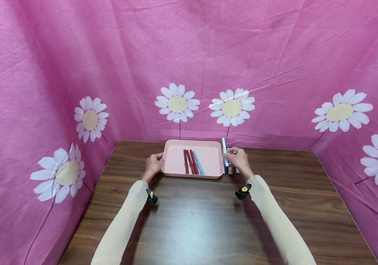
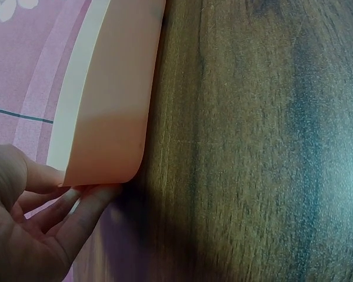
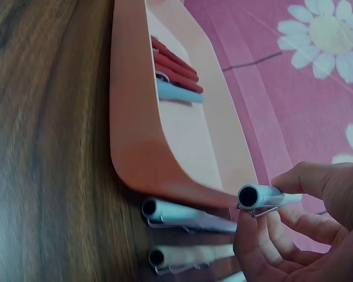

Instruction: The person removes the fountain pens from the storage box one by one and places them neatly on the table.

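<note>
My right hand (image 1: 238, 159) pinches a light blue pen (image 3: 260, 197) between thumb and fingers, above the table just past the tray's right end. The pen has a metal clip, and its hollow-looking end faces the right wrist camera. My left hand (image 1: 153, 164) grips the left end of a shallow pink tray (image 1: 175, 173), thumb at the rim and fingers against the outer wall. Inside the tray lie three dark red pens (image 1: 190, 162) and a blue pen (image 1: 198, 162), side by side. Beside the tray's right end, partly under my right hand, a pale blue pen (image 3: 182, 214) and a cream pen (image 3: 191, 256) rest on the table.
The brown wooden table (image 1: 189, 221) ends at the back against a pink curtain (image 1: 275, 55) printed with white daisies. Another pale pen (image 3: 234, 277) shows at the bottom of the right wrist view. The tray stands close to the table's back edge.
</note>
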Action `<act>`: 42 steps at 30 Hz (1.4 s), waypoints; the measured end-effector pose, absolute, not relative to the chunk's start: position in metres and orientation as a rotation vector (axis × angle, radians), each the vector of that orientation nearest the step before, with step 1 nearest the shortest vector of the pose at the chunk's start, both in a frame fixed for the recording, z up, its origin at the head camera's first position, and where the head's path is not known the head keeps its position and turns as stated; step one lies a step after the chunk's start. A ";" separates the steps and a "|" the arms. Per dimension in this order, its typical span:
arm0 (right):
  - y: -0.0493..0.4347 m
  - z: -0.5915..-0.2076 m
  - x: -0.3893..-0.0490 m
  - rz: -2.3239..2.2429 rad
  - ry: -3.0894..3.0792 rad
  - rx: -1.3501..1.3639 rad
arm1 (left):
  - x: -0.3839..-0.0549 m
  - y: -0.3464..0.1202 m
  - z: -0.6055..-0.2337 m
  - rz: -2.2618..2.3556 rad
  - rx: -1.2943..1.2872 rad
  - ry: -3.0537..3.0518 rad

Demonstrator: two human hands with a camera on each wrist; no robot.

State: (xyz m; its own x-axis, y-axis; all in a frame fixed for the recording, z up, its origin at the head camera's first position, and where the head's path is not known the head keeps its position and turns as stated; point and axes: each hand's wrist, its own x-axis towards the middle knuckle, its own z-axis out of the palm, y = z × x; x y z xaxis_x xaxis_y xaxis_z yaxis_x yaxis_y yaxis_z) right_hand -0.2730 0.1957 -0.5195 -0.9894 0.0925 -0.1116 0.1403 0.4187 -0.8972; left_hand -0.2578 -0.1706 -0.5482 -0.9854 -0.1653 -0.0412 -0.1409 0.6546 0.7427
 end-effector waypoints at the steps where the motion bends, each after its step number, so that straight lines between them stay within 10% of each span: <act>1: 0.198 -0.520 -0.273 -1.651 2.616 0.220 | -0.258 -0.170 -0.548 -1.265 0.260 -2.831; 42: 0.259 -0.548 -0.259 -0.960 2.974 0.330 | -0.255 -0.170 -0.546 -1.272 0.241 -2.802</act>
